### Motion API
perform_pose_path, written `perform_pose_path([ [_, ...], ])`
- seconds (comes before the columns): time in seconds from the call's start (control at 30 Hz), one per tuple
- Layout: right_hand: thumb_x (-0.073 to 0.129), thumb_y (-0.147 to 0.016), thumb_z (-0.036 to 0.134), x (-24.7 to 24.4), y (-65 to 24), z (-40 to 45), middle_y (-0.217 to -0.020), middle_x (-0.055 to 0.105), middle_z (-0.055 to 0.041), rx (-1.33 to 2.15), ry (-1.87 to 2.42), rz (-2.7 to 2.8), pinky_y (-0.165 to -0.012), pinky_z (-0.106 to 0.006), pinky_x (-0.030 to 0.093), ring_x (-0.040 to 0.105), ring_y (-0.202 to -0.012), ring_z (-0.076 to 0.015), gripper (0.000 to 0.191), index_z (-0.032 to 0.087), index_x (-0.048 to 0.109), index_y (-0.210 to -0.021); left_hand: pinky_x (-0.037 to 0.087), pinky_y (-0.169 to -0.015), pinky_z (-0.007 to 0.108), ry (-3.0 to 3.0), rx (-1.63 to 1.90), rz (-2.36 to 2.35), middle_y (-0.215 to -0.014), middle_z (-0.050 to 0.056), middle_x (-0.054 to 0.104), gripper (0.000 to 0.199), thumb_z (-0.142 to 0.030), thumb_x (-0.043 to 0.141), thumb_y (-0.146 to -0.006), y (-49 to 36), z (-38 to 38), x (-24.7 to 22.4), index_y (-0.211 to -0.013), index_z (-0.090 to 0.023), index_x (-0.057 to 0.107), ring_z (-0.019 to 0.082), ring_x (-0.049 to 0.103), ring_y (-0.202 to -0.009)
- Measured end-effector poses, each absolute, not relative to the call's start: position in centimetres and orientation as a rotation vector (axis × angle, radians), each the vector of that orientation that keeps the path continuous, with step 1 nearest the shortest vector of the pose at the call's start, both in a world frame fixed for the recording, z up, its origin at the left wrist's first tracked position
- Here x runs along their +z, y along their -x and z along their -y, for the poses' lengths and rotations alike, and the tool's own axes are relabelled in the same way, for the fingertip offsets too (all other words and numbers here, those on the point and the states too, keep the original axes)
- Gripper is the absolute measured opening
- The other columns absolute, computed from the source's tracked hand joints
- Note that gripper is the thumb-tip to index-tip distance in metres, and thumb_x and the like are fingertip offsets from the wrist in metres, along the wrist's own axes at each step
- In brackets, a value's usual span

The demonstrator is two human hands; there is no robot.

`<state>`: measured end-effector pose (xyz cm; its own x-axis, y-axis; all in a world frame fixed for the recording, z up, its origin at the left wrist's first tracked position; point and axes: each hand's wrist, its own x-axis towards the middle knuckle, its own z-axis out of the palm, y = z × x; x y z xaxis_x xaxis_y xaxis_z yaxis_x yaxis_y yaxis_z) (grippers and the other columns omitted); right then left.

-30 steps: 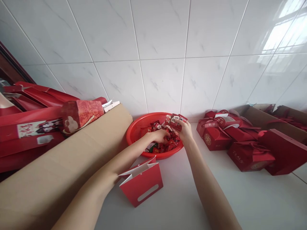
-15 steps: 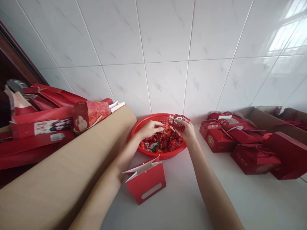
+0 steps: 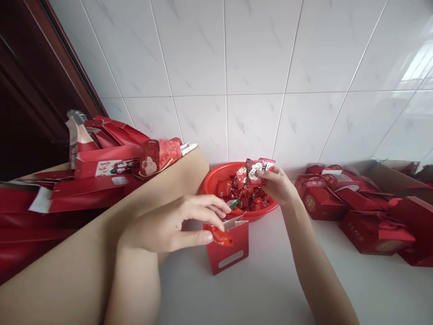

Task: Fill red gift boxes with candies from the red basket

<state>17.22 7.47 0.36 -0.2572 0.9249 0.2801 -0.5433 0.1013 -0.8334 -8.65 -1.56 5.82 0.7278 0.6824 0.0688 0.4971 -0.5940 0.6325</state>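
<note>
Between the thumb and fingers of my left hand (image 3: 179, 221) is a small red wrapped candy (image 3: 220, 236). It hangs in front of the upper part of a red paper gift box (image 3: 233, 250), which stands upright with its top open and an oval slot in its front. Behind the box sits a red plastic basket (image 3: 216, 174) holding many wrapped candies (image 3: 255, 198). My right hand (image 3: 277, 183) pinches several red-and-white printed candy packets (image 3: 254, 171) above the basket's right side.
To the left, a cardboard box (image 3: 142, 216) is filled with folded red boxes (image 3: 108, 158). Several closed red gift boxes (image 3: 324, 198) stand at the right, with another cardboard box (image 3: 389, 178) behind them. A white tiled wall (image 3: 257, 122) backs the table (image 3: 264, 280).
My left hand has come out of the basket toward me with the candy, over the gift box. My right hand keeps its packets above the basket. The view has shifted left.
</note>
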Motion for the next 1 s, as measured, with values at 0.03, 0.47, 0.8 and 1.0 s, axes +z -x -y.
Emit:
perform_pose_path([
  [0.03, 0.084, -0.063, 0.022, 0.6, -17.1, -6.9, -0.076, 0.075, -0.0035, 1.489, 0.484, 1.129, -0.067, -0.024, 0.058, 0.070, -0.068, -0.0163, 0.021, 0.015, 0.074, -0.080, 0.047, -0.103, 0.033, -2.372, 0.376, -0.963, -0.133, 0.003, 0.064, 0.019, -0.034, 0.063, -0.088, 8.5, 2.0, 5.5, -0.099, -0.034, 0.079, 0.026, 0.060, -0.122],
  [0.47, 0.084, -0.070, 0.029, 2.3, -16.5, -3.2, -0.082, 0.076, -0.0039, 1.266, 0.559, 1.320, -0.072, -0.029, 0.058, 0.071, -0.076, -0.0190, 0.019, 0.018, 0.076, -0.083, 0.049, -0.077, 0.029, -2.452, 0.451, -1.257, -0.090, 0.002, 0.073, 0.029, -0.026, 0.043, -0.095, 6.3, 0.3, 2.3, -0.089, -0.026, 0.072, 0.022, 0.067, -0.088],
  [0.8, 0.087, -0.066, 0.029, 2.1, -16.5, -3.2, -0.085, 0.077, -0.0062, 1.267, 0.611, 1.296, -0.071, -0.032, 0.059, 0.072, -0.078, -0.0231, 0.025, 0.017, 0.075, -0.085, 0.045, -0.058, 0.030, -2.405, 0.425, -1.505, -0.063, 0.002, 0.066, 0.023, -0.034, 0.053, -0.086, 6.9, -0.1, 1.7, -0.073, -0.026, 0.070, 0.022, 0.065, -0.065],
  [1.0, 0.083, -0.072, 0.028, 1.6, -16.8, -3.4, -0.087, 0.077, -0.0063, 1.223, 0.631, 1.377, -0.071, -0.033, 0.059, 0.072, -0.079, -0.0232, 0.024, 0.018, 0.075, -0.091, 0.049, -0.070, 0.029, -2.425, 0.390, -1.376, -0.080, 0.000, 0.074, 0.023, -0.027, 0.054, -0.086, 7.1, -0.4, 1.8, -0.086, -0.028, 0.077, 0.022, 0.070, -0.080],
])
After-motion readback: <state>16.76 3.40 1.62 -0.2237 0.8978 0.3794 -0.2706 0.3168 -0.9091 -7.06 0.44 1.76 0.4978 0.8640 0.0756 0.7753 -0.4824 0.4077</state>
